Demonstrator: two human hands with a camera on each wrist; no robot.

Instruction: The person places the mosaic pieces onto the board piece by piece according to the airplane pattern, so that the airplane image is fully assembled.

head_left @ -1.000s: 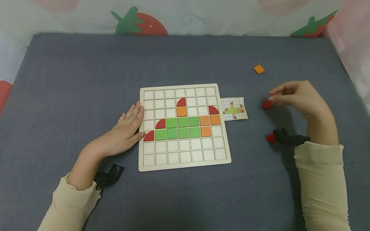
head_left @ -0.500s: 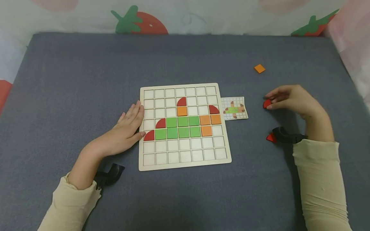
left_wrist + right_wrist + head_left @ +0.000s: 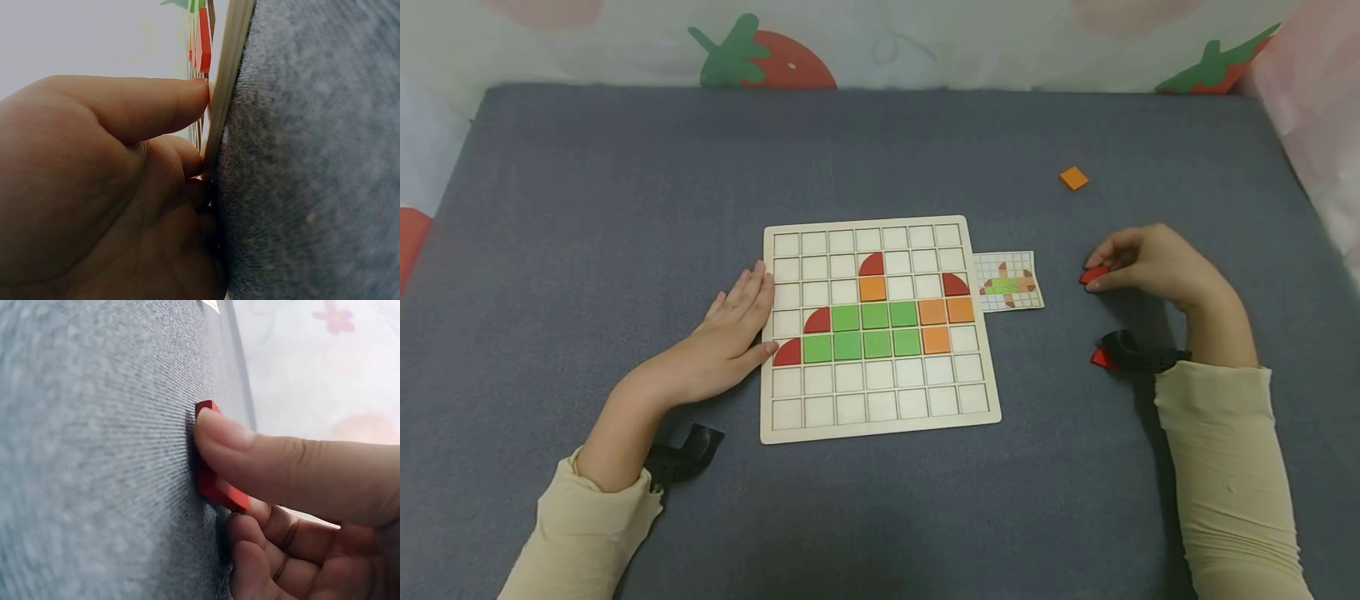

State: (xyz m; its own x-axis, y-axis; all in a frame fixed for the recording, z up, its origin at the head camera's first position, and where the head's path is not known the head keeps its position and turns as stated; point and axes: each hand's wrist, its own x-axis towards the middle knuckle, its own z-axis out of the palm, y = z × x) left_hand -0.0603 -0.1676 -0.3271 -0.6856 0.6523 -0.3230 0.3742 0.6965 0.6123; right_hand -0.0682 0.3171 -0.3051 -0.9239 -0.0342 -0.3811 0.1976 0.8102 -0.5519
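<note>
My left hand [image 3: 718, 346] lies with straight fingers along the left edge of the wooden grid board [image 3: 880, 437], its thumb tip on the rim. The board bears green squares [image 3: 846, 332], orange squares [image 3: 936, 340] and red quarter-circle tiles [image 3: 787, 352] in its cells. Off to the right, my right hand [image 3: 1165, 267] pinches a red tile [image 3: 1094, 275] between thumb and fingers, close over the cloth. In the right wrist view the thumb covers part of this red tile [image 3: 219, 490]. A second red tile [image 3: 1101, 358] shows partly behind the black wrist mount.
A small printed pattern card [image 3: 1009, 282] sticks out from the board's right edge. An orange square tile [image 3: 1073, 178] lies on the grey cloth [image 3: 880, 150] farther back. Black camera mounts [image 3: 1138, 354] stick out from both wrists. A strawberry-print curtain [image 3: 962, 50] hangs behind the table.
My right hand has come down and leftward, and its thumb and fingers have closed on the red tile, which has turned slightly. The left hand and board have stayed still.
</note>
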